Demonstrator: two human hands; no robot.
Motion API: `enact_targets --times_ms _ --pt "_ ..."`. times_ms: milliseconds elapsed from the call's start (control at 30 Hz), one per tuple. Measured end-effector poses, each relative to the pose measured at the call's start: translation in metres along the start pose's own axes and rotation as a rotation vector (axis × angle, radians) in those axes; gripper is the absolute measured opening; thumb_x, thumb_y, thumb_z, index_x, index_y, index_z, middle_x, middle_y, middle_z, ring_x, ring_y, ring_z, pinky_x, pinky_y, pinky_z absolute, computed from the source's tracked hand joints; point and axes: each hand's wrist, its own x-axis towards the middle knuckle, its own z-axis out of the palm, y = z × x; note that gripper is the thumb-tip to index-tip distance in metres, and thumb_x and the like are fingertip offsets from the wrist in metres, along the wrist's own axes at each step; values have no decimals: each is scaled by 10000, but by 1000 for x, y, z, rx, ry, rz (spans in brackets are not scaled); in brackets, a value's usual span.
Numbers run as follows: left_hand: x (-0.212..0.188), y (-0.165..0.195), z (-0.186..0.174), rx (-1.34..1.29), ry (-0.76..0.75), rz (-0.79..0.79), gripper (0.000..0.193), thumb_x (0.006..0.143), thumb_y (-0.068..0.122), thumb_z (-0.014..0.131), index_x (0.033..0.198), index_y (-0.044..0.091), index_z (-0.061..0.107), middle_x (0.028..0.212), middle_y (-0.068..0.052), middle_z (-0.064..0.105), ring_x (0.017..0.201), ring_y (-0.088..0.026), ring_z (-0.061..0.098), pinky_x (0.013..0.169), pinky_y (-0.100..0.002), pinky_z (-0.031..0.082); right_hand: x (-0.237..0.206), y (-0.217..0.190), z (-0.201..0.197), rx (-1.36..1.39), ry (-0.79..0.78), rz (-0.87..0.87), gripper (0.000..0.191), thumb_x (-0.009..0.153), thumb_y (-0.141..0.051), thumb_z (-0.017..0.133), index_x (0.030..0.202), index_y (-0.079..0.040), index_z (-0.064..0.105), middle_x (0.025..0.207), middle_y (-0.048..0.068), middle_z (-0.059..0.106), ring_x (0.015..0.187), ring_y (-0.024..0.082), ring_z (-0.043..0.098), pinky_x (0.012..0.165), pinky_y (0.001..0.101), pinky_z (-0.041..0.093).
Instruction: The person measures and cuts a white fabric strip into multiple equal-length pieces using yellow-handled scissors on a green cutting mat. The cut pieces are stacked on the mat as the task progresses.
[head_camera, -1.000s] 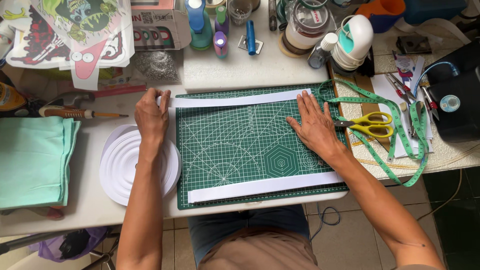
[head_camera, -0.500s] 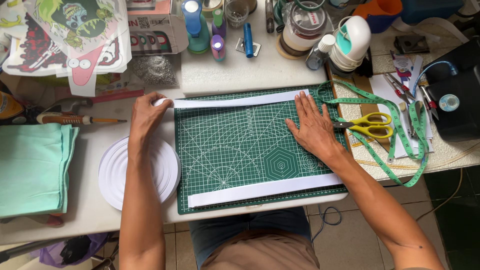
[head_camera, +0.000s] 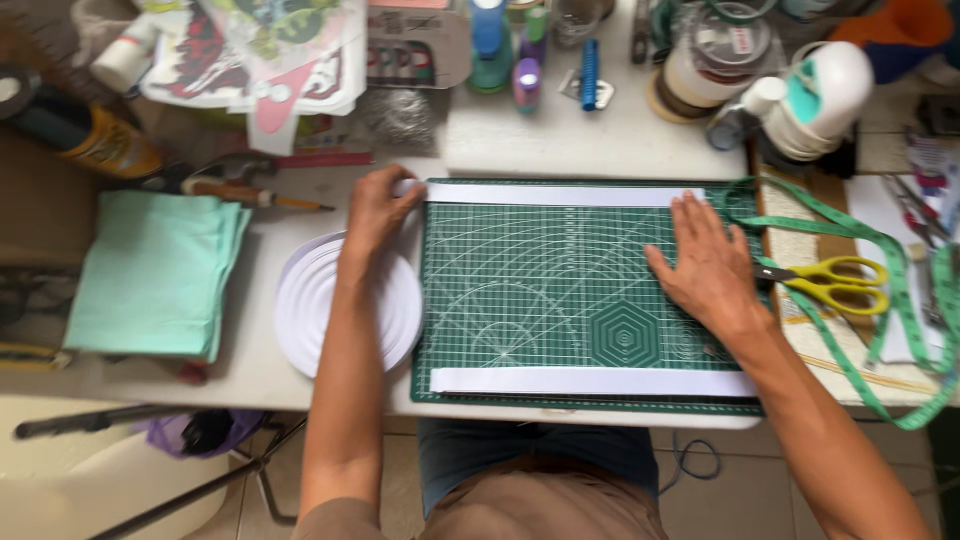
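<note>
A white worktable (head_camera: 590, 150) carries a green cutting mat (head_camera: 560, 290) at its near middle. Two long white paper strips lie across the mat: the far strip (head_camera: 560, 195) along its far edge, the near strip (head_camera: 590, 381) along its near edge. To the left of the mat sits a stack of white round plates (head_camera: 345, 310), and further left a folded mint-green cloth (head_camera: 150, 275).

The right hand (head_camera: 710, 265) lies flat on the mat's right part, fingers spread, fingertips at the far strip's right end. The left hand (head_camera: 378, 208) rests at the mat's far left corner, fingers curled over the far strip's left end; whether it pinches the paper or only presses it, I cannot tell.

Yellow-handled scissors (head_camera: 830, 283) and a green measuring tape (head_camera: 880, 300) lie just right of the right hand. The strip looks thin: uneven pull between the two hands could crease or skew it, and the left forearm, lying over the plates, could nudge that stack.
</note>
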Motion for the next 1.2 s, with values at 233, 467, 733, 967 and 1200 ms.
enact_targets --times_ms 233,467,733,967,1200 --pt "-1 4 0 27 -25 -92 277 865 272 794 996 29 775 844 -189 753 787 -334 745 736 -431 558 15 -1 -21 5 -135 29 807 939 -543 565 1527 -10 413 1593 195 391 1436 347 400 1140 516 358" --pt "-3 4 2 25 -36 -112 269 820 261 787 975 41 785 826 -183 752 778 -324 752 743 -419 573 20 1 -28 15 -180 26 813 928 -541 598 1510 1 431 1590 201 400 1416 380 418 1151 482 375" --pt "-2 5 5 105 -3 0 192 791 241 796 921 101 788 953 -95 723 911 -313 697 851 -442 513 22 4 -23 18 -190 28 825 930 -550 587 1517 5 417 1586 209 392 1423 384 405 1168 468 352" --pt "-3 7 9 271 12 44 172 809 262 775 892 112 783 933 -64 737 1060 -316 633 940 -571 402 24 4 -24 18 -216 39 837 923 -560 588 1521 -2 408 1584 210 387 1425 390 396 1175 466 341" --pt "2 11 12 424 -6 104 161 824 241 746 898 99 756 948 -78 732 1070 -317 609 903 -576 403 24 5 -25 5 -200 21 842 917 -554 593 1513 12 411 1560 221 416 1411 389 419 1162 461 362"
